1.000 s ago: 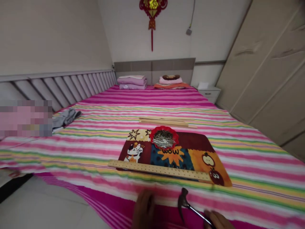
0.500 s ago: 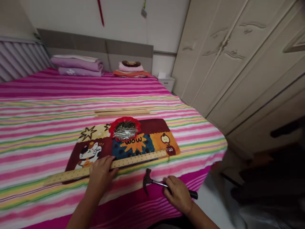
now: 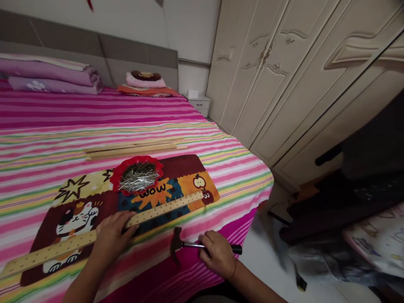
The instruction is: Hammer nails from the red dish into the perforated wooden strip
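Clamping fingers of right hand (image 3: pixel 217 254) around hammer (image 3: pixel 192 244) handle; clasping wooden strip (image 3: pixel 166 208) with fingers of left hand (image 3: pixel 112 232), across mat (image 3: pixel 179 166) on bed (image 3: pixel 233 168). Probably handling light, stiff strip (dotted along top), best gripping mid-length; head-heavy hammer, low on handle.

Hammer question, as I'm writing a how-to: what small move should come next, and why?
I'd probably bring the hammer up over the wooden strip: the right hand grips its handle, its head is off to the strip's near side, and the left hand rests on the strip, perhaps enough to steady it.
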Available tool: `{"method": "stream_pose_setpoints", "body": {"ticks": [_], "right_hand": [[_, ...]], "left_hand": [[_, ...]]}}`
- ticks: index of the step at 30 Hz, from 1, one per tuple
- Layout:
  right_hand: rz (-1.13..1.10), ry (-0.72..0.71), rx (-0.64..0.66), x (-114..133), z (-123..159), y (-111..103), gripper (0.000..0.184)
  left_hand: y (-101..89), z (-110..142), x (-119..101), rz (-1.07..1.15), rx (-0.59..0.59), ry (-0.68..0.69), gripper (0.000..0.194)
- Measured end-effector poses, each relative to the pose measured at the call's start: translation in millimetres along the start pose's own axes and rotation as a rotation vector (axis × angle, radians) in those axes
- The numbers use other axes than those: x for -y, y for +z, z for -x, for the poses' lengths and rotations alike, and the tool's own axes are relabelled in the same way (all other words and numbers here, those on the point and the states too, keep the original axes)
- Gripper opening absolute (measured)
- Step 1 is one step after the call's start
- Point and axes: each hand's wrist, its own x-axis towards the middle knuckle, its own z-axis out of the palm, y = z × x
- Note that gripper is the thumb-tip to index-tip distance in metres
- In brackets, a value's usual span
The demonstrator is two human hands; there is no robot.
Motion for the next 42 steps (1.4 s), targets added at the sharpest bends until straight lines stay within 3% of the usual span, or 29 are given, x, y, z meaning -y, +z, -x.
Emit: {"method": "stream_pose_setpoints", "body": {"ticks": [9, 34, 42], "right_hand": [[0.011, 0.014, 0.014, -2, -1, 1, 0.017], [-0.067, 0.014, -0.039, 7, 1, 0, 0.024], [-0.054, -0.034, -0.109, 6, 8, 8, 0.03]], "left_hand": [[1.6, -13, -8, -0.007, 0.001, -0.039, 0.031], [-3.5, 10, -21, 0.022, -0.087, -0.075, 0.024], [-6.6, 19, -21, 0.095, -0.104, -0.059, 0.035]]}}
